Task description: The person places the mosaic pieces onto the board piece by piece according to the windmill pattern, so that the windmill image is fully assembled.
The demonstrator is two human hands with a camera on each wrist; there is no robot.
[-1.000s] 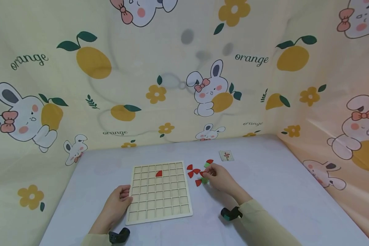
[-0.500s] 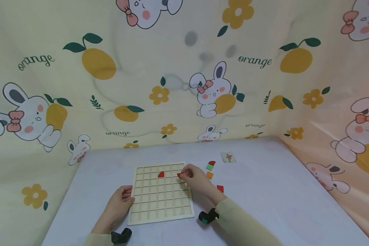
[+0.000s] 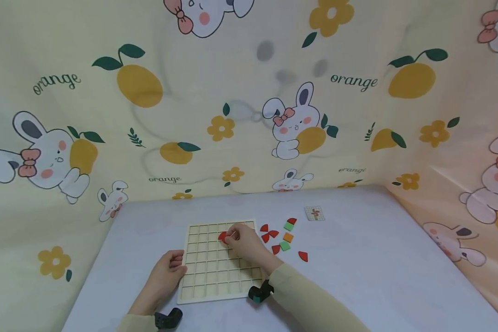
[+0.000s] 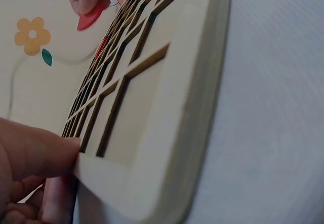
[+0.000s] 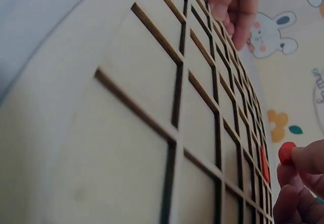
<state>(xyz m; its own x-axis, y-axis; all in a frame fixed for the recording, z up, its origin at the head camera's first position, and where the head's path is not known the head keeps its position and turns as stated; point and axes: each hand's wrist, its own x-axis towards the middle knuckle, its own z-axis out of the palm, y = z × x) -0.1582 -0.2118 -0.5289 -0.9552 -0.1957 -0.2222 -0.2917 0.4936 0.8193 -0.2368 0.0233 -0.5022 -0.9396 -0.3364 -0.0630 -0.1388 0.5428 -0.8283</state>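
A pale wooden grid board [image 3: 213,278] lies on the table in the head view. At its left edge, my left hand [image 3: 166,272] grips the rim, thumb on top and fingers at the side, as the left wrist view shows. Over the upper part of the board, my right hand [image 3: 246,243] pinches a red quarter-circle piece [image 4: 92,17] between thumb and fingertips. Another red piece [image 4: 102,47] sits in a cell close by. In the left wrist view the held piece is raised above the grid. In the head view the two red pieces overlap.
To the board's right lie several loose red quarter-circle pieces [image 3: 303,256], two green squares [image 3: 285,246] and an orange square [image 3: 288,237]. A small pattern card [image 3: 314,213] is behind them on the white table [image 3: 357,276]. A printed curtain [image 3: 240,152] stands around the table.
My right hand has picked up a red piece from the loose pieces and carried it left over the board, beside the placed red one. My left hand still holds the board's left edge.
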